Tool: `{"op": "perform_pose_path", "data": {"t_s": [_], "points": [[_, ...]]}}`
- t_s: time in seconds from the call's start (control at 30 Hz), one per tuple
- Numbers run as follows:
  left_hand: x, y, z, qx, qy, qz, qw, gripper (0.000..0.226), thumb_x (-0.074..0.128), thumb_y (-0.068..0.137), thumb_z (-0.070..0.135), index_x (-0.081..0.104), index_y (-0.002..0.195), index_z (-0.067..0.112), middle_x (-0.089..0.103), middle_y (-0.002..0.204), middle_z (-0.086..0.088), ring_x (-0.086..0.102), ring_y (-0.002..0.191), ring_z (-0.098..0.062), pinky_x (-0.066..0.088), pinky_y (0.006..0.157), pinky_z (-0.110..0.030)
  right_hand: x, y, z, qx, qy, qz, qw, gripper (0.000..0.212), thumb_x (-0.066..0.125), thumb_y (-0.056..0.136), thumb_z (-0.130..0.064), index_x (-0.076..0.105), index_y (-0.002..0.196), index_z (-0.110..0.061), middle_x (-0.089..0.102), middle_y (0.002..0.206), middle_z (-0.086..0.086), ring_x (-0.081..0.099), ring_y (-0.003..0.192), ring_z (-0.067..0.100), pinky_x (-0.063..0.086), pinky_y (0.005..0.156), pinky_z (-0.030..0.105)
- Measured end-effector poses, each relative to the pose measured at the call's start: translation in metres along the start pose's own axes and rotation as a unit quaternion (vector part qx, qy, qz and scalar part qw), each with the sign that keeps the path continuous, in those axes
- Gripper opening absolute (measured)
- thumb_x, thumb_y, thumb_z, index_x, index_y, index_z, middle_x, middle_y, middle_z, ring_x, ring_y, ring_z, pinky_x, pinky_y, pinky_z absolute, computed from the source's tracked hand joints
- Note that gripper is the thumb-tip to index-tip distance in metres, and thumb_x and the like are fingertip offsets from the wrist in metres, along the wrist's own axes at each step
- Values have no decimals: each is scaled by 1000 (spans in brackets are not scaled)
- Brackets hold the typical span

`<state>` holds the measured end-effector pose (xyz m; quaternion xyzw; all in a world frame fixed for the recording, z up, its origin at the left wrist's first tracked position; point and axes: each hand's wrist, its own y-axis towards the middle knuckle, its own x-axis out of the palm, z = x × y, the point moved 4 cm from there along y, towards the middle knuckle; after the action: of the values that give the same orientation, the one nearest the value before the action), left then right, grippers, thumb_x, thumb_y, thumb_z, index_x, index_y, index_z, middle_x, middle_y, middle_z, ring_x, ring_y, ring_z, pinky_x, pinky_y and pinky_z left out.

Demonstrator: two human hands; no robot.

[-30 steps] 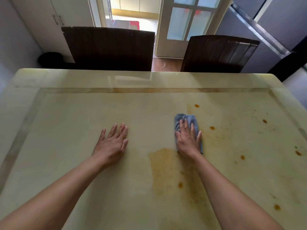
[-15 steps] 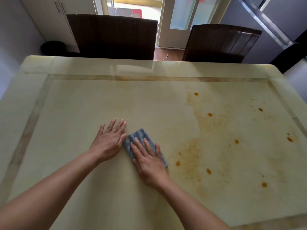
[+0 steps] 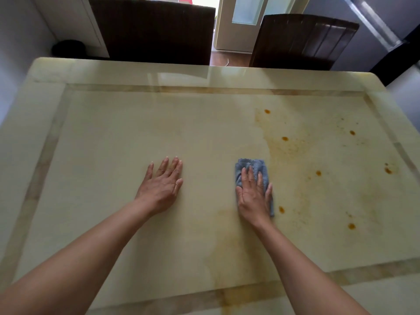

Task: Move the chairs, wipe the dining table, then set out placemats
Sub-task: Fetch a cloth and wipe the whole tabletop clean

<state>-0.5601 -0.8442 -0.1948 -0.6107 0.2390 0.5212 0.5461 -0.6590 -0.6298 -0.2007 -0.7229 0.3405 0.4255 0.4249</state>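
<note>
wiping stage | right hand (image 3: 254, 196) flat, fingers straight, pressing folded blue cloth (image 3: 252, 165) | left hand (image 3: 161, 189) flat on glossy cream stone table (image 3: 113, 123) | orange stains (image 3: 318, 173) on right half unwiped | no placemats out

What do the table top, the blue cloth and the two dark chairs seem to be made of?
The table top: likely polished stone, onyx or marble, or an imitation; glossy reflections, veined inlay bands. The blue cloth: soft ribbed textile, perhaps microfibre. The left chair and right chair: dark vertical panels, wood or leather; unclear.
</note>
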Motion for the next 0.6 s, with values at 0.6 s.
{"op": "perform_pose_path", "data": {"t_s": [0.6], "points": [[31,-82,1,19,-19,0,1000,58,10,101,42,-13,150,22,-19,157,9,-21,145,-13,-12,118,-39,41,-93,-32,-112,-23,-48,992,53,19,102,-34,-2,151,-29,-16,158,-10,-18,145,12,-13,115,41]]}}
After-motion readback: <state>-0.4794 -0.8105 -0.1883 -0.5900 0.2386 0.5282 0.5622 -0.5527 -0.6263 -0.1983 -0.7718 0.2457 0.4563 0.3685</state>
